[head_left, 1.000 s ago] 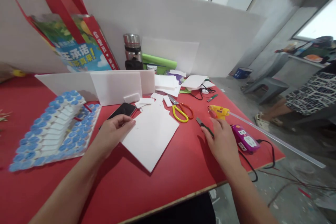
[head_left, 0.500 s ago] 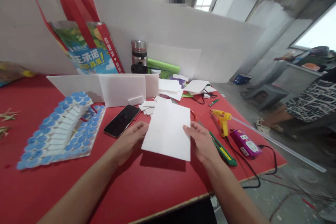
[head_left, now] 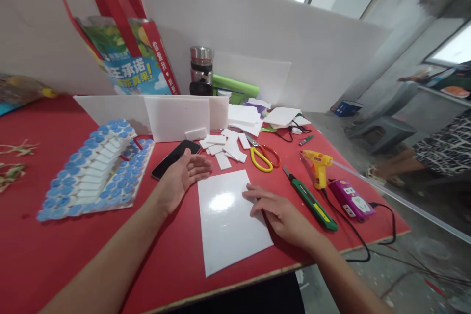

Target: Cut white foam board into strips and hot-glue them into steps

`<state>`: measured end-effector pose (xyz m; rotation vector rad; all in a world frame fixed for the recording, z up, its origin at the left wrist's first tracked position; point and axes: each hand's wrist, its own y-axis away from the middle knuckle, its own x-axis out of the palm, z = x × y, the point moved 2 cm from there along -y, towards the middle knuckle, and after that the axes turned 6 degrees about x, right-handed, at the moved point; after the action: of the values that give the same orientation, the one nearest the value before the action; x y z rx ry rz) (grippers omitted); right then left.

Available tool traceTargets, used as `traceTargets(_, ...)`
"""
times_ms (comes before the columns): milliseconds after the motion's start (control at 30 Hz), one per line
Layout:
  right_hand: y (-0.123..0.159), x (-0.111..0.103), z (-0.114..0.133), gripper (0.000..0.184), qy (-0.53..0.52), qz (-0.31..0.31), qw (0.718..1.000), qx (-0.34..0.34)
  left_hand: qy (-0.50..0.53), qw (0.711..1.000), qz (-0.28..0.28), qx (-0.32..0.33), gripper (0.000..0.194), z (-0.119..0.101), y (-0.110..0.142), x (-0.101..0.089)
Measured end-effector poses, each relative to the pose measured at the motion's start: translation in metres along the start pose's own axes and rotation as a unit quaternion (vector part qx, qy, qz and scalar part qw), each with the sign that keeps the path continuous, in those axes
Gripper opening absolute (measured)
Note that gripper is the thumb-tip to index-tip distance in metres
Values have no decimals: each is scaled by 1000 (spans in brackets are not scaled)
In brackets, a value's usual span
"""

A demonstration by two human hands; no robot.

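Note:
A white rectangular board (head_left: pixel 230 235), glossy with a bright reflection, lies flat on the red table near its front edge. My right hand (head_left: pixel 274 211) rests over the board's right side, fingers apart and nothing gripped. My left hand (head_left: pixel 184 176) is held off the board's upper left corner with its fingers stretched out, partly covering a black phone (head_left: pixel 165 163). Small white offcuts (head_left: pixel 224 146) lie scattered beyond the board. Beside them are scissors (head_left: pixel 265 156) with yellow and red handles. A green utility knife (head_left: pixel 312 203) with its blade out lies right of my right hand.
To the right sit a yellow glue gun (head_left: pixel 319 167) with a long clear stick and a purple box (head_left: pixel 351 200) with cables. A stair model (head_left: pixel 95 171) with blue discs stands left. Behind are upright white panels (head_left: pixel 180 120), a bottle (head_left: pixel 201 71) and a bag (head_left: pixel 136 71). A person's legs show far right.
The white board, earlier held up and tilted between both hands, now lies flat on the table. Both hands have let go, and the scissors and offcuts behind it have come into view.

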<state>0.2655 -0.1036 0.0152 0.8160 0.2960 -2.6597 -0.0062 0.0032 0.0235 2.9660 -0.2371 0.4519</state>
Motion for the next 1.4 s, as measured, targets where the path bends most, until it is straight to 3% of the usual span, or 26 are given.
traceTargets(100, 2, -1, 0, 33, 19, -22, 1000, -9, -98, 995, 8, 36, 57, 3, 3, 3)
traceTargets(167, 3, -2, 3, 29, 33, -54, 998, -10, -243, 966, 22, 83, 57, 1, 6, 4)
traceTargets(267, 12, -1, 2, 29, 69, -146, 987, 18, -488, 856, 81, 147, 70, -1, 10, 7)
traceTargets(333, 23, 0, -2, 31, 86, -230, 967, 63, -592, 780, 124, 161, 77, 1, 11, 9)
traceTargets(367, 30, 0, -5, 33, 87, -265, 956, 89, -623, 753, 139, 159, 78, 3, 12, 10)
traceTargets(433, 44, -1, -12, 34, 73, -308, 939, 134, -649, 730, 153, 152, 76, 6, 12, 11)
traceTargets(600, 64, -13, -18, 40, 42, -301, 937, 171, -622, 749, 164, 159, 72, 11, 10, 10)
traceTargets(800, 40, -18, -14, 57, 82, -210, 967, 118, -572, 785, 175, 160, 68, 14, 4, 1)
traceTargets(933, 41, -10, -15, 52, -26, -164, 975, 148, -553, 797, 169, 171, 62, 14, 3, -3)
traceTargets(1033, 60, -13, -12, 62, -151, -222, 938, 219, -546, 798, 169, 189, 53, 16, 7, 1)
traceTargets(1100, 68, -18, -5, 56, -142, -272, 924, 227, -546, 795, 167, 204, 45, 18, 10, 7)
traceTargets(1133, 66, -19, 1, 51, -107, -275, 933, 207, -549, 792, 163, 211, 40, 19, 12, 10)
traceTargets(1200, 55, -15, 15, 50, 3, -220, 966, 132, -559, 785, 147, 223, 33, 21, 14, 14)
traceTargets(1267, 35, -1, 28, 79, 131, -106, 984, 55, -558, 784, 130, 239, 29, 22, 15, 16)
traceTargets(1333, 15, 16, 33, 103, 221, 8, 975, 19, -542, 791, 116, 259, 29, 23, 16, 16)
traceTargets(1400, -2, 28, 31, 101, 261, 65, 963, 24, -520, 803, 94, 274, 34, 24, 17, 13)
